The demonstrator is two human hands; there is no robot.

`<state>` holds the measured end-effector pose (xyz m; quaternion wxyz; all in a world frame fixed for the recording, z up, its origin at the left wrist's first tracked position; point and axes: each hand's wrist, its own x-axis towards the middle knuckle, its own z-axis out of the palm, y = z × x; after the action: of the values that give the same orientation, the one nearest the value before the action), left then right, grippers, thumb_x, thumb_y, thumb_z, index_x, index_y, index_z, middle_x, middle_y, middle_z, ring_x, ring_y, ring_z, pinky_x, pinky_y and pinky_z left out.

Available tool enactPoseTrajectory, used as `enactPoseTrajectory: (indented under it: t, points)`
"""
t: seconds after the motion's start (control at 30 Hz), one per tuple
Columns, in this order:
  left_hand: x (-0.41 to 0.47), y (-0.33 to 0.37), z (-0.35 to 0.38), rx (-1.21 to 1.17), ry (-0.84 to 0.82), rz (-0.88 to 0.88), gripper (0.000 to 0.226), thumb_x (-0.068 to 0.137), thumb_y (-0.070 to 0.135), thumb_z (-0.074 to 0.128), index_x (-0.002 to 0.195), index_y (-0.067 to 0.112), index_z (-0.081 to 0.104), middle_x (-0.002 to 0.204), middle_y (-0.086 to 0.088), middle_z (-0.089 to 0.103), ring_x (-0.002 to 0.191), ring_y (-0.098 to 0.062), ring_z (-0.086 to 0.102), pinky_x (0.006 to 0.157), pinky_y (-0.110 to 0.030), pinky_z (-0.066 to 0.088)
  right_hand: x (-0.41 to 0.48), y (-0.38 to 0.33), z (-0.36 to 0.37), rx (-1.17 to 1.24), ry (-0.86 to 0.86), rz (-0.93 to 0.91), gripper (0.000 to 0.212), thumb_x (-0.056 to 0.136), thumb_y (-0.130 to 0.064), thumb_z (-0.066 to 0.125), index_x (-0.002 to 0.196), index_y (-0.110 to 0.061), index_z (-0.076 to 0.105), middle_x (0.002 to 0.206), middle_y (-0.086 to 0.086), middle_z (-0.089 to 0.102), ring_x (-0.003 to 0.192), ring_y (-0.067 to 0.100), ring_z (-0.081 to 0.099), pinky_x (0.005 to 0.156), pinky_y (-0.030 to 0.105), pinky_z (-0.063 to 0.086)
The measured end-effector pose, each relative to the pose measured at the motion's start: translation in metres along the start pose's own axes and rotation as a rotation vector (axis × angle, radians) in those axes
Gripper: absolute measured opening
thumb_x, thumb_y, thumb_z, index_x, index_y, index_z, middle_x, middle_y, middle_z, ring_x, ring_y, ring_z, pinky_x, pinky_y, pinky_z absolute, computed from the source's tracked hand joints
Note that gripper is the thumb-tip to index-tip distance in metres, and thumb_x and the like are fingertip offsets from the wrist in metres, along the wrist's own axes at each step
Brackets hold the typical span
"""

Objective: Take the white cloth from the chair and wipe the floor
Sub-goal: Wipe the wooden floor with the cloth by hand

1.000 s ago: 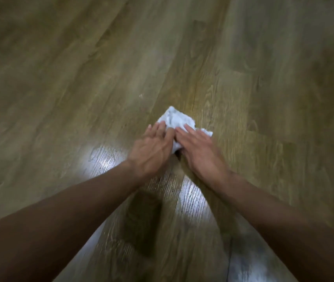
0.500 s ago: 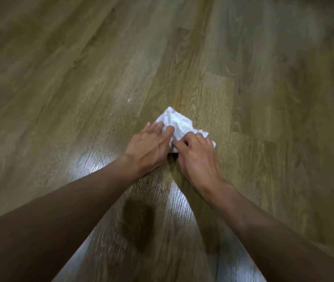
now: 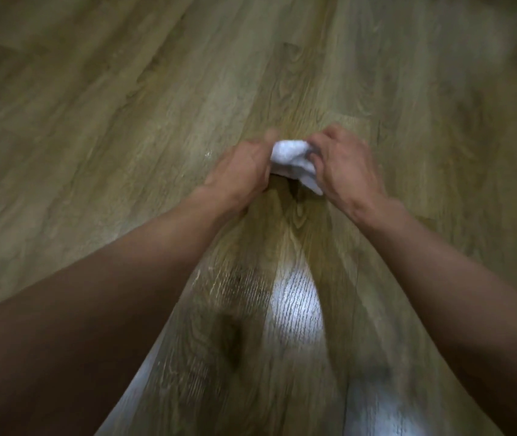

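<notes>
The white cloth (image 3: 293, 160) is bunched into a small wad between my two hands, just above the wooden floor (image 3: 125, 121). My left hand (image 3: 240, 173) grips its left side with curled fingers. My right hand (image 3: 343, 166) grips its right side, and a loose corner of cloth hangs down beside that palm. Most of the cloth is hidden inside the two hands. The picture is blurred by motion.
Wood-grain floor planks fill the whole view. A bright patch of reflected light (image 3: 296, 306) lies on the floor between my forearms, with a dark shadow to its left. The chair is out of view.
Both hands went from pressing flat on the spread cloth to curling round it. The cloth is now gathered into a wad and lifted off the floor.
</notes>
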<state>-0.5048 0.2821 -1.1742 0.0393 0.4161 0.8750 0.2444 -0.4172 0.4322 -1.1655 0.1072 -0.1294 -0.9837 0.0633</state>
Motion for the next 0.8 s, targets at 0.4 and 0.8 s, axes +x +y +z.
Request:
enactPoseTrajectory:
  t: [0.4, 0.8]
  points:
    - [-0.002, -0.026, -0.042, -0.087, 0.165, -0.010, 0.034, 0.089, 0.042, 0.059, 0.106, 0.012, 0.059, 0.087, -0.002, 0.064, 0.081, -0.022, 0.059, 0.065, -0.026, 0.034, 0.009, 0.016, -0.012, 0.447, -0.103, 0.020, 0.021, 0.087, -0.021, 0.059, 0.106, -0.020, 0.067, 0.095, -0.002, 0.067, 0.089, 0.018, 0.062, 0.072, 0.026, 0.040]
    - [-0.002, 0.000, -0.042, -0.186, 0.457, -0.221, 0.029, 0.085, 0.041, 0.063, 0.101, 0.017, 0.057, 0.098, 0.001, 0.056, 0.086, -0.012, 0.053, 0.072, -0.026, 0.043, 0.028, -0.017, -0.045, 0.834, 0.002, 0.278, 0.026, 0.081, -0.040, 0.070, 0.096, -0.019, 0.065, 0.084, -0.007, 0.067, 0.078, 0.007, 0.065, 0.069, 0.024, 0.052]
